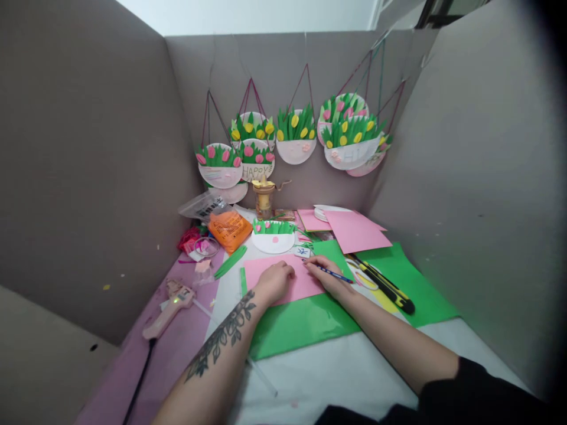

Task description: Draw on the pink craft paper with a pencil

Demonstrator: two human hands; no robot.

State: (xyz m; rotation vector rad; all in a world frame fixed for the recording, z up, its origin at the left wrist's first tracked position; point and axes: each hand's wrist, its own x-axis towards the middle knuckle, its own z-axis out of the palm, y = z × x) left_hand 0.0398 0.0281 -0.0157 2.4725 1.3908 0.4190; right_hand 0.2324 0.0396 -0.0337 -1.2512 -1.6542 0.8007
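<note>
A pink sheet of paper (305, 287) lies on top of a green sheet (305, 324) in front of me. My left hand (275, 280) rests on the pink paper with its fingers curled, holding it down. My right hand (326, 276) grips a dark blue pencil (334, 273), its point over the upper edge of the pink sheet. A small white card with a blue mark (302, 252) lies just beyond the pencil tip. Behind the paper is a white half-plate (272, 242) with green paper grass and pink flowers.
A yellow-black utility knife (390, 289) and white-handled scissors (365, 276) lie right. More pink sheets (358, 230) are behind them. At left are a glue gun (170, 310) with a cord, green strips (230, 261) and an orange packet (229, 230). Plate baskets (296, 150) hang at the back.
</note>
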